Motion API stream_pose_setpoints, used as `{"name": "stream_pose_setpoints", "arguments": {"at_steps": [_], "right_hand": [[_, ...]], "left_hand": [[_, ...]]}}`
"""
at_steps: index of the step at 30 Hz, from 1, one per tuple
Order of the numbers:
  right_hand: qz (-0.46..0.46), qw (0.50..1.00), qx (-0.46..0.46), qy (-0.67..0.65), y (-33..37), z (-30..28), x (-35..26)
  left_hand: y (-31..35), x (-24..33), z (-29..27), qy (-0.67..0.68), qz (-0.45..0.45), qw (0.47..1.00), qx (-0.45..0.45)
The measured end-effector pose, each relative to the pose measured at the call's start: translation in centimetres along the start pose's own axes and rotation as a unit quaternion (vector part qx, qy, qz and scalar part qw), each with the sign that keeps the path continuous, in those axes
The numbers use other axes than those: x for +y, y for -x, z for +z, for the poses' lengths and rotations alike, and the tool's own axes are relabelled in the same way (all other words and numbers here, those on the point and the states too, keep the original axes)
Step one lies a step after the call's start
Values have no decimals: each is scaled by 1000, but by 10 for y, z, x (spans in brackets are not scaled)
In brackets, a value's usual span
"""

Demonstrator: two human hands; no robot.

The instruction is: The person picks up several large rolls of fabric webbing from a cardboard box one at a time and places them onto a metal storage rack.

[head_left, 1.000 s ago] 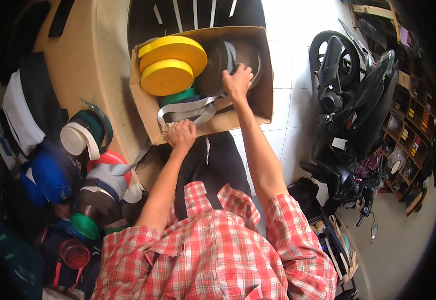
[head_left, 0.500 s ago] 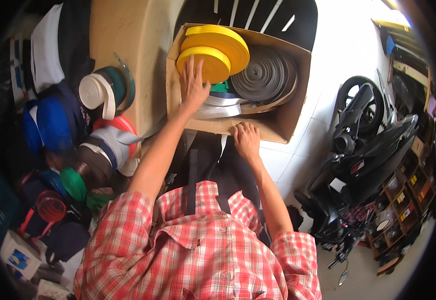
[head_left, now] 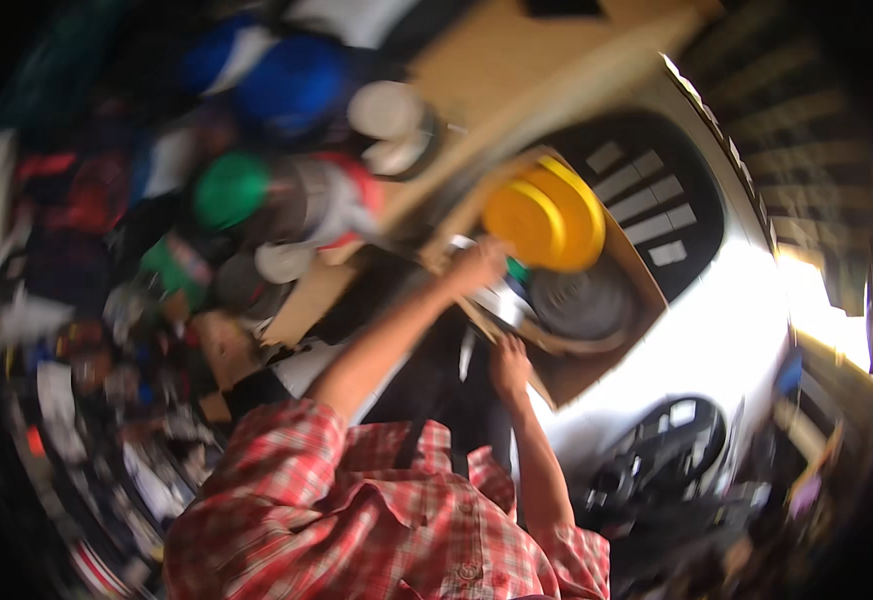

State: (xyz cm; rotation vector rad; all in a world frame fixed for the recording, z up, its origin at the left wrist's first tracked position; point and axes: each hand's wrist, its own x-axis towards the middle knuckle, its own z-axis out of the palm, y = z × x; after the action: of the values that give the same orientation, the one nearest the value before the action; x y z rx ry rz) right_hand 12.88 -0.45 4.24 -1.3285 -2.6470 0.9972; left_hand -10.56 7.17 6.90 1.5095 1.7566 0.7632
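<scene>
Inside a cardboard box (head_left: 572,372) two yellow webbing rolls overlap: a smaller roll (head_left: 523,224) in front of a larger roll (head_left: 581,212). Beside them lies a dark grey coiled roll (head_left: 582,300). My left hand (head_left: 481,265) is over the box's left part, close to the smaller yellow roll and a pale webbing strip (head_left: 500,301). Motion smears its fingers, so their grip is unclear. My right hand (head_left: 510,366) holds the near edge of the box, its fingers over the rim. A bit of green (head_left: 517,269) shows by the left fingertips.
Left of the box is a heap of webbing rolls, among them a blue roll (head_left: 292,85), a green roll (head_left: 232,190) and a white roll (head_left: 385,110). A black slotted chair (head_left: 697,165) stands behind the box. To the right is a dark motorbike (head_left: 672,450).
The view has swung round and blurred, so the box appears tilted and farther right. My left hand has moved from the smaller yellow roll's face to its near edge. My right hand stays on the box edge.
</scene>
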Motion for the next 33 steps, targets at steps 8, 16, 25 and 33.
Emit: {"name": "stream_pose_setpoints", "arguments": {"at_steps": [8,16,25,33], "right_hand": [[-215,970,-95,57,-29,-65,-9],[-401,871,-228,-168,-38,-109,-222],[-411,709,-438,-369,141,-12,-510],[-500,569,-594,-270,277,46,-685]], "left_hand": [[308,35,-67,0,-254,937,241],[496,115,-109,131,-348,658,655],[711,204,-163,127,-315,535,774],[893,258,-175,7,-255,372,893]]}}
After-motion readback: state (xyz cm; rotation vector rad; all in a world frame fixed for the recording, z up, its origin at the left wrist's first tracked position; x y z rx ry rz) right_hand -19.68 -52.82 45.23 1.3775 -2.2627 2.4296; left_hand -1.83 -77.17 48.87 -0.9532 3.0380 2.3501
